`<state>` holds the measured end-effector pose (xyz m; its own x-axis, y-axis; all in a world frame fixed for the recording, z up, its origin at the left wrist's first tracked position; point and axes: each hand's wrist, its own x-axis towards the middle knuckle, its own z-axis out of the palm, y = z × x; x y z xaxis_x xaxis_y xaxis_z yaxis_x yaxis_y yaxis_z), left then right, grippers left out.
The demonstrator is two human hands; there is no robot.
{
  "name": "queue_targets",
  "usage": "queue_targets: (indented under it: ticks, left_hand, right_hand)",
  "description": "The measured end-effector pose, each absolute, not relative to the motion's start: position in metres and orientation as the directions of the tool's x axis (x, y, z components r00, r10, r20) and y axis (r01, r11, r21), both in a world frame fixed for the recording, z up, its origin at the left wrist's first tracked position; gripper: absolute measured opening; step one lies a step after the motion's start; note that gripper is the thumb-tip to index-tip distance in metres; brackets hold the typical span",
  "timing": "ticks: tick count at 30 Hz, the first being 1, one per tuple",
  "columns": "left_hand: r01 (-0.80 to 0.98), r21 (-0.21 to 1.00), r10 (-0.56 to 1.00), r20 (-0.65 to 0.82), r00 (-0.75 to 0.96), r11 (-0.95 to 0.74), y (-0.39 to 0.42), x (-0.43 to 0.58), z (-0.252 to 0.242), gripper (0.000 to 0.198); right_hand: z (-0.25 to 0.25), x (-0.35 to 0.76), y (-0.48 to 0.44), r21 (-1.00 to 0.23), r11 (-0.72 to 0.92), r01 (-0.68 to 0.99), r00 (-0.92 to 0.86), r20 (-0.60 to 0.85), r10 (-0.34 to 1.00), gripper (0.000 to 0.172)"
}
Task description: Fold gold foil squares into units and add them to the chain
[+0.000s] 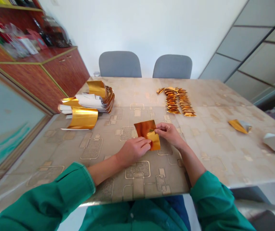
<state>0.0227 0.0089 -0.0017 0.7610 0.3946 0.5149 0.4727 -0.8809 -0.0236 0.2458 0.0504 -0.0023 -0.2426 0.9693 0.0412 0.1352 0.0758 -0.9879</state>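
Our left hand [133, 150] and right hand [169, 134] pinch a gold sheet [145, 129] in their fingers [143, 143], mid counter [224, 166]. Many folded pieces [176, 101] lie far; a big pile [86, 102] waits left.

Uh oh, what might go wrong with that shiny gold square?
The thin gold sheet is held between the left hand and right hand, so it might crease or tear in the wrong spot. The loose pile of curled gold and white sheets might slide if bumped. The row of small folded gold pieces lies unheld, so a reaching arm might scatter it.
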Motion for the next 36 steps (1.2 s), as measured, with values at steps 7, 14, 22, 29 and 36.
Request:
queue_targets:
  ticks: [7, 14, 22, 29, 36]
  left_hand:
    - [0.484, 0.44, 0.65, 0.428, 0.628, -0.757, 0.021, 0.015, -0.003, 0.032]
    - [0.475, 0.689, 0.836, 0.438, 0.331, -0.548, 0.033, 0.003, -0.006, 0.07]
    - [0.507, 0.319, 0.598, 0.4, 0.694, -0.801, 0.02, -0.009, -0.005, 0.018]
    - [0.531, 0.446, 0.687, 0.352, 0.636, -0.72, 0.005, 0.0, -0.001, 0.018]
    - [0.629, 0.527, 0.817, 0.295, 0.495, -0.572, 0.001, -0.001, -0.002, 0.03]
  right_hand:
    - [0.011, 0.245, 0.044, -0.961, 0.218, 0.167, -0.275, 0.167, 0.947, 0.022]
    - [0.015, 0.248, 0.04, -0.859, 0.422, 0.288, -0.495, 0.244, 0.834, 0.011]
    - [0.013, 0.254, 0.041, -0.743, 0.493, 0.454, -0.645, 0.108, 0.757, 0.013]
    - [0.023, 0.253, 0.038, -0.776, 0.437, 0.455, -0.62, 0.076, 0.781, 0.028]
    - [0.008, 0.245, 0.043, -0.641, 0.434, 0.632, -0.431, 0.174, 0.885, 0.03]
